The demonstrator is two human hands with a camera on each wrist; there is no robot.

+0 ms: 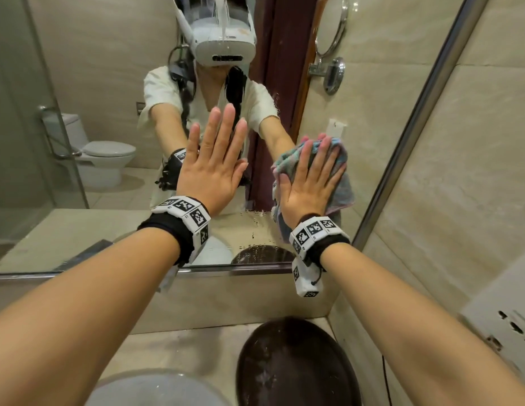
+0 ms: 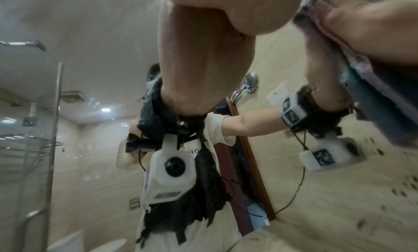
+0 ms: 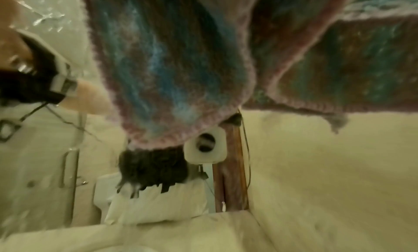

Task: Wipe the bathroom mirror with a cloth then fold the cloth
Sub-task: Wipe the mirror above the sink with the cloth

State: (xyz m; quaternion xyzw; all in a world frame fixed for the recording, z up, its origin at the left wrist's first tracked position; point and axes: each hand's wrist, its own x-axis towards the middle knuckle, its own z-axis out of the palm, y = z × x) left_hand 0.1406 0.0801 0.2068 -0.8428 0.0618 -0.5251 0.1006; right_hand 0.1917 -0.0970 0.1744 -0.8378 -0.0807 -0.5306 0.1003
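The bathroom mirror (image 1: 109, 83) fills the wall ahead, with water drops low on the glass (image 1: 255, 230). My left hand (image 1: 214, 159) lies flat on the glass with straight, spread fingers and holds nothing. To its right, my right hand (image 1: 311, 177) presses a pink-and-blue striped cloth (image 1: 342, 189) flat against the mirror near its right edge, fingers straight on top of it. The cloth (image 3: 158, 59) hangs bunched below the palm in the right wrist view. The left wrist view shows the cloth (image 2: 373, 104) under the right hand (image 2: 361, 32) from the side.
A metal frame (image 1: 416, 127) edges the mirror on the right, with a tiled wall (image 1: 460, 200) beyond it. Below are the stone counter (image 1: 182, 347), a dark round basin (image 1: 293, 367) and a pale bowl (image 1: 156, 388). A toilet and a glass shower door show in reflection.
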